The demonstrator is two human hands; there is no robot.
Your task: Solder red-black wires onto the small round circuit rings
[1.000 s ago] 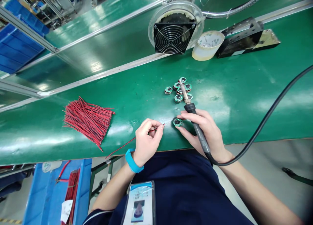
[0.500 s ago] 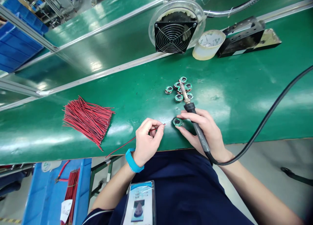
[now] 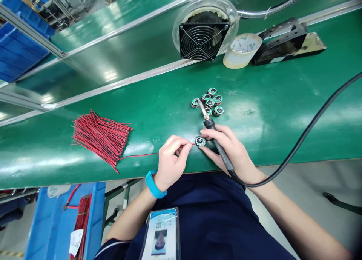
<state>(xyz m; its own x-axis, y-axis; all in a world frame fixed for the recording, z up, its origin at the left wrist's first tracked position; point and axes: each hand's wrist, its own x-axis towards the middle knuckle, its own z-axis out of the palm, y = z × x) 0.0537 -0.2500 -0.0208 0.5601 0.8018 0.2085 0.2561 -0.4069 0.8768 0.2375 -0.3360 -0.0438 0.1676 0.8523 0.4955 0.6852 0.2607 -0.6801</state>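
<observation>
My left hand [image 3: 169, 162] is closed in a pinch on a thin red wire [image 3: 138, 155], whose stripped end meets a small round green circuit board [image 3: 200, 141] on the green bench [image 3: 268, 113]. My right hand [image 3: 230, 148] grips a soldering iron [image 3: 216, 143] by its black handle, tip pointing away toward the pile of boards, while its fingertips steady the round board. The iron's black cable [image 3: 305, 139] runs off to the right.
Several round circuit boards [image 3: 210, 101] lie in a cluster behind the iron tip. A bundle of red wires [image 3: 98, 137] lies at left. A fume fan [image 3: 202, 35], a white tape roll [image 3: 240, 50] and a black metal stand [image 3: 283, 41] sit at the back. A blue bin [image 3: 56, 222] stands below left.
The wire tail has swung up onto the bench. My left hand moved the wire end right to the round board. The board and the iron shifted slightly left, tip now beside the cluster.
</observation>
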